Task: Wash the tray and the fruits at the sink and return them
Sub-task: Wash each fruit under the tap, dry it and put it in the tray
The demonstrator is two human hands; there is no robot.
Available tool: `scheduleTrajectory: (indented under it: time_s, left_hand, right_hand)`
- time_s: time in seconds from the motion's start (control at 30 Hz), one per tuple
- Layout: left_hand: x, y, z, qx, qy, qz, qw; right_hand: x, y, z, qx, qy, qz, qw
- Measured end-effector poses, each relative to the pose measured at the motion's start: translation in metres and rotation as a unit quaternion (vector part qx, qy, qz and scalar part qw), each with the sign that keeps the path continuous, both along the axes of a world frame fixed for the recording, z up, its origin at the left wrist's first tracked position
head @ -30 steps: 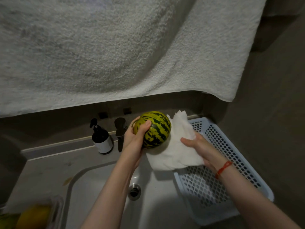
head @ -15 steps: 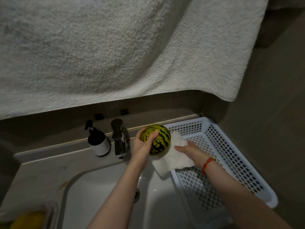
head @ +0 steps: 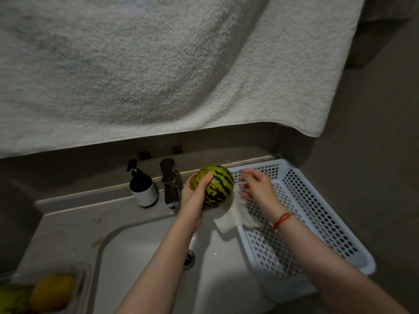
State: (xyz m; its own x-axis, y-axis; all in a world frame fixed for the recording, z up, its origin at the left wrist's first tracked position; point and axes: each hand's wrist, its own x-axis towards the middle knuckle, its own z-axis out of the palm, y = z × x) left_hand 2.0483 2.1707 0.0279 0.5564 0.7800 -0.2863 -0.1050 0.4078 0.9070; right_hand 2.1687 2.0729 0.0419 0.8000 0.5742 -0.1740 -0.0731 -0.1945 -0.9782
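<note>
at the far left a clear container [head: 81, 279] on the table [head: 74, 225] holds a yellow fruit [head: 53, 288] and part of a green striped one [head: 11, 295], so more fruit probably waits its turn. further right stand a dark soap bottle [head: 142, 186] and the tap [head: 170, 184] behind the sink [head: 147, 257]. the left hand [head: 195, 198] grips the striped melon [head: 215, 185] above the sink's back edge, thumb over its top and fingers curled beneath. a white paper towel [head: 235, 217] lies draped over the near corner of the white perforated tray [head: 317, 223], which sits on the table just right of the sink. the right hand [head: 256, 185] hovers over the tray's far end with fingers spread and loose, holding nothing; it is blurred, so whether a fingertip brushes the towel i cannot tell. the step looks like drying the melon and setting it in the tray. to do it well, keep the left grip firm because a wet round rind slips easily, lower the melon onto the tray floor rather than dropping it, and clear the towel off the corner first so the fruit does not roll against it.
</note>
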Motion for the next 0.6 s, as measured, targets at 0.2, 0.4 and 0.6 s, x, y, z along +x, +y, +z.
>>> scheduleTrajectory:
  time_s: [0.2, 0.4, 0.6]
  left_hand:
    - [-0.049, -0.005, 0.05, 0.078, -0.027, -0.019, 0.996]
    - [-0.14, -0.001, 0.056, 0.186, 0.037, 0.024, 0.982]
    - [-0.245, 0.001, 0.032, 0.148, 0.114, 0.111, 0.976]
  right_hand:
    - [-0.063, -0.008, 0.064, 0.016, 0.007, 0.208, 0.978]
    - [-0.13, 0.014, 0.061, 0.021, -0.038, 0.373, 0.927]
    - [-0.216, 0.057, 0.011, -0.044, -0.17, 0.472, 0.864]
